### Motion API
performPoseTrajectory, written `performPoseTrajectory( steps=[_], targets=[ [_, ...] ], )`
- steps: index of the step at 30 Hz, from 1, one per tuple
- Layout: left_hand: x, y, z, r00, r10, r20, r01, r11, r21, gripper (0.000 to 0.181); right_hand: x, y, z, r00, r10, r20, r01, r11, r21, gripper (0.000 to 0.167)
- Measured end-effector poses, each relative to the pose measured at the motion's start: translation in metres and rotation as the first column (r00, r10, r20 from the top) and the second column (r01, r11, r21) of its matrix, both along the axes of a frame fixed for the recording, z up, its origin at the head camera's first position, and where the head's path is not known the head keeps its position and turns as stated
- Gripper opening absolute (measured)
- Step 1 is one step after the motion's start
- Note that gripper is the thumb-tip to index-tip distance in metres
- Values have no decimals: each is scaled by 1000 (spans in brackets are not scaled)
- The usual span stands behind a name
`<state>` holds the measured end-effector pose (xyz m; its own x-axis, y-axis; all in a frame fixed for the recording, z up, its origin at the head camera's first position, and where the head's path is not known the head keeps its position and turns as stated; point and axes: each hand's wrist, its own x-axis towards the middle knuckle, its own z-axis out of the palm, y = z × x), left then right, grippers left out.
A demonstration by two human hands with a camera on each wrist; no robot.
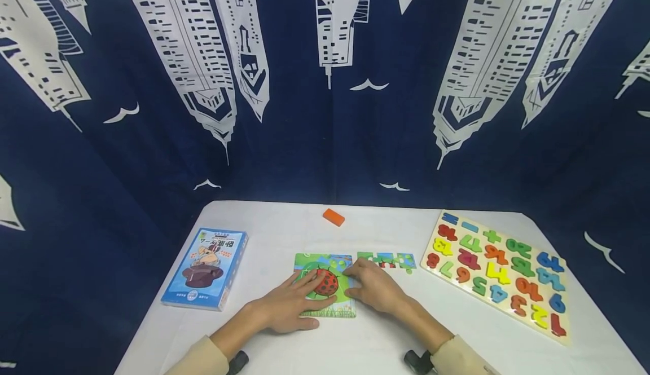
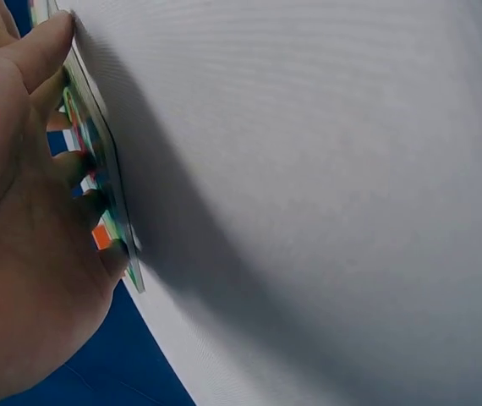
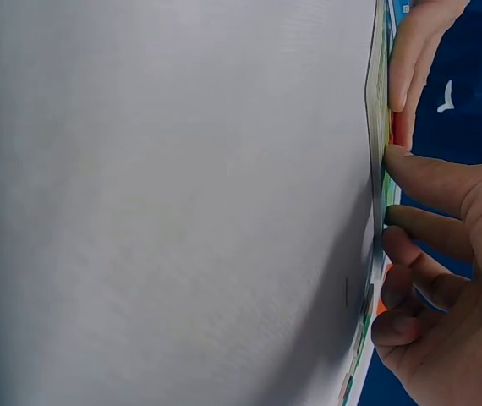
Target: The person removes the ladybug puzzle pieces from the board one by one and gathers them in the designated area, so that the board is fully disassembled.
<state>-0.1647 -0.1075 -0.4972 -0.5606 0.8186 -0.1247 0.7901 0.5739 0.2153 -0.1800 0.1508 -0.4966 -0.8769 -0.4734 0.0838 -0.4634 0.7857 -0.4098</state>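
Ladybug puzzle (image 1: pixel 327 285) flat on white table (image 1: pixel 274 239), squarish, no clear long axis, directly between the hands. Left hand (image 1: pixel 291 306) spread, fingers across its face. Right hand (image 1: pixel 378 290) at its right edge: thumb and forefinger tips on it, other fingers curled; cannot tell if pinching. Loose pieces (image 1: pixel 401 260) just right, row running left-right, nearer right hand. Orange block (image 1: pixel 333 217) beyond. Outermost: blue box (image 1: pixel 205 268) left, number board (image 1: pixel 503 305) right.
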Motion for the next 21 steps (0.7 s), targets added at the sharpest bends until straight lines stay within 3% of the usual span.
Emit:
performPoseTrajectory(
  steps=[21],
  targets=[
    [-1, 2, -2, 1000, -1, -28, 0, 999, -50, 55, 0, 0, -2, 1000, -25, 15, 26, 999, -47, 41]
  ],
)
